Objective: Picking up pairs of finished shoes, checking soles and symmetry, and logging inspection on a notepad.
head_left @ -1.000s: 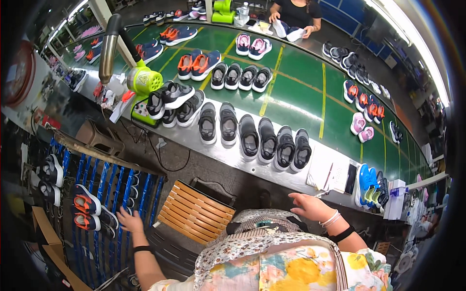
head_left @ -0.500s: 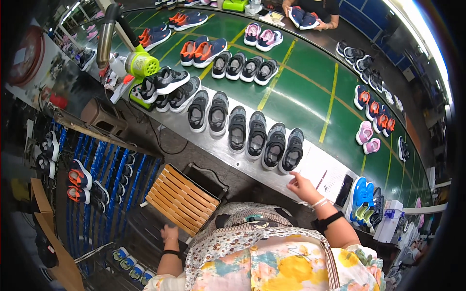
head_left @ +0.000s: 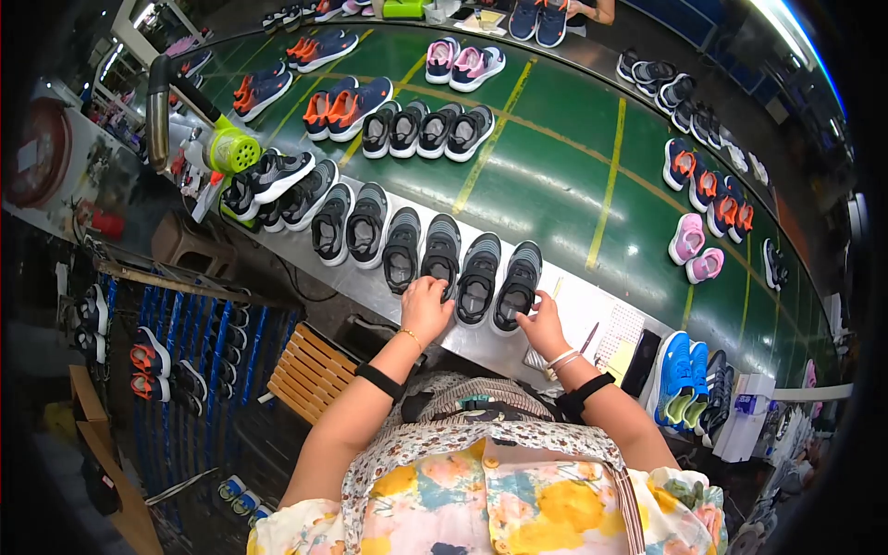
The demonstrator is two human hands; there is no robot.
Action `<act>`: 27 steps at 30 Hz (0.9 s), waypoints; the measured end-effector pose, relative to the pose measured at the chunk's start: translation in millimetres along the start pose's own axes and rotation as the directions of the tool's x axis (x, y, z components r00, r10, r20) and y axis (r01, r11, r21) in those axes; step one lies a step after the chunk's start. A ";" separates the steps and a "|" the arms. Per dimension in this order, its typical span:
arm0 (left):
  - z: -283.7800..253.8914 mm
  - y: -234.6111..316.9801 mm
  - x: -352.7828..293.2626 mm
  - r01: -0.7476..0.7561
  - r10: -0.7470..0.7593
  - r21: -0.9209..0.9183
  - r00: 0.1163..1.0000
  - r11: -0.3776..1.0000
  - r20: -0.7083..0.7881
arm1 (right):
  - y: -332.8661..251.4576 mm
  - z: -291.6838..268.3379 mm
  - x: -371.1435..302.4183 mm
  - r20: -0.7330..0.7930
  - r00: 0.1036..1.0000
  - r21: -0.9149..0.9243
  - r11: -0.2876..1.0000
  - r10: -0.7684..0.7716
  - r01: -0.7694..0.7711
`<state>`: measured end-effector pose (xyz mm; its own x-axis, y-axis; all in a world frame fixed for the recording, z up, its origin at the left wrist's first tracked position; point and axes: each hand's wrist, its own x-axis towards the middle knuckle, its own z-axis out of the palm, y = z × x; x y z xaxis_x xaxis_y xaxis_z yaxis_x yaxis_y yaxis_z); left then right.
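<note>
A row of black-and-grey sneakers (head_left: 476, 277) stands on the metal table edge (head_left: 370, 282), toes away from me. My right hand (head_left: 546, 331) is at the heel of the rightmost sneaker (head_left: 521, 277), thumb and fingers apart around its rear edge. Over the heel of another sneaker (head_left: 441, 245), two places further left, is my left hand (head_left: 427, 310); its fingers are bent, with the thumb apart. Neither hand lifts a shoe. Whether the left fingertips press on the heel I cannot tell.
Papers (head_left: 592, 319) with a pen and a dark phone (head_left: 640, 363) lie right of the row, then blue sneakers (head_left: 678, 375). More pairs stand on the green belt (head_left: 555, 185). A lime-green device (head_left: 233, 151) is at left, a slatted wooden stool (head_left: 312, 372) below. Opposite, a person's hand touches dark shoes.
My left hand has come up from beside the stool to the sneaker row. My right hand has moved slightly left to the end sneaker's heel. The view has shifted.
</note>
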<state>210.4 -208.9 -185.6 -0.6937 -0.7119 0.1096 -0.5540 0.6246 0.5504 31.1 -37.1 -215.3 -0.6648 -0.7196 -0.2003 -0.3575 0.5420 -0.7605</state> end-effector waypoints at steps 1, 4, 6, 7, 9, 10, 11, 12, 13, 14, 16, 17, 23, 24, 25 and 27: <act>9.9 -4.0 0.7 0.016 -0.016 -0.002 0.999 1.000 0.034 | 0.2 -0.4 -0.4 0.008 1.000 0.037 0.999 -0.018 0.018; 19.1 -13.8 2.0 -0.054 0.059 -0.030 0.980 0.998 0.190 | -2.7 -10.9 -1.5 0.070 0.997 0.111 0.994 -0.023 0.015; 19.5 -19.9 -2.1 -0.152 0.161 -0.111 0.984 0.982 0.072 | -5.9 -18.7 -0.9 0.142 0.990 0.157 0.987 0.022 -0.044; 11.8 -18.6 -1.6 -0.092 0.104 -0.215 0.993 0.972 0.046 | -14.0 -24.8 -3.2 0.152 0.987 0.225 0.970 0.054 -0.088; -5.9 -21.9 1.7 -0.046 0.036 -0.297 0.999 0.954 -0.038 | -14.5 -27.9 -3.0 0.134 0.990 0.225 0.971 0.052 -0.081; -16.9 -28.1 5.1 -0.055 0.030 -0.277 0.995 0.959 -0.094 | -11.0 -27.6 -2.5 0.101 0.993 0.222 0.971 0.064 -0.086; -28.4 -34.9 10.4 0.007 -0.043 -0.252 0.990 0.968 -0.138 | -7.3 -25.5 -1.6 0.002 0.999 0.128 0.991 -0.032 0.032; -37.9 -49.6 13.3 0.054 -0.114 -0.251 0.967 0.966 -0.228 | -22.6 -27.8 -2.9 -0.025 0.996 0.112 0.990 -0.085 0.087; -48.4 -62.9 19.0 0.080 -0.143 -0.193 0.931 0.978 -0.336 | -25.8 -26.0 -1.3 -0.020 0.996 0.155 0.984 -0.089 0.091; -54.0 -85.8 24.6 0.164 -0.229 -0.201 0.902 0.966 -0.366 | -29.2 -23.9 1.1 -0.016 0.996 0.196 0.976 -0.093 0.094; -66.9 -124.9 38.8 0.289 -0.345 -0.190 0.822 0.938 -0.453 | -62.1 -25.5 10.5 0.090 0.992 0.270 0.961 -0.083 0.056; -71.7 -147.9 44.8 0.343 -0.393 -0.193 0.799 0.920 -0.456 | -82.2 -25.2 16.0 0.195 0.978 0.338 0.941 -0.078 0.008; -75.1 -261.5 84.3 0.605 -0.644 -0.225 0.735 0.764 -0.213 | -199.0 35.6 83.8 0.453 0.850 0.210 0.959 -0.268 0.191; -77.8 -265.3 93.4 0.642 -0.680 -0.267 0.728 0.719 -0.081 | -213.1 53.4 98.2 0.488 0.827 0.188 0.959 -0.279 0.213; -80.5 -271.7 101.3 0.669 -0.711 -0.452 0.696 0.591 0.100 | -227.5 72.1 111.4 0.479 0.827 0.086 0.954 -0.293 0.288; -76.0 -278.4 111.2 0.606 -0.602 -0.427 0.782 0.671 0.164 | -235.0 119.1 139.0 0.449 0.830 -0.129 0.896 -0.330 0.426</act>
<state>322.5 -486.3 -263.7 -0.2841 -0.8799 -0.3810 -0.5957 -0.1493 0.7892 100.8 -316.2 -137.9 -0.1395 -0.9713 -0.1927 -0.6879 0.2350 -0.6867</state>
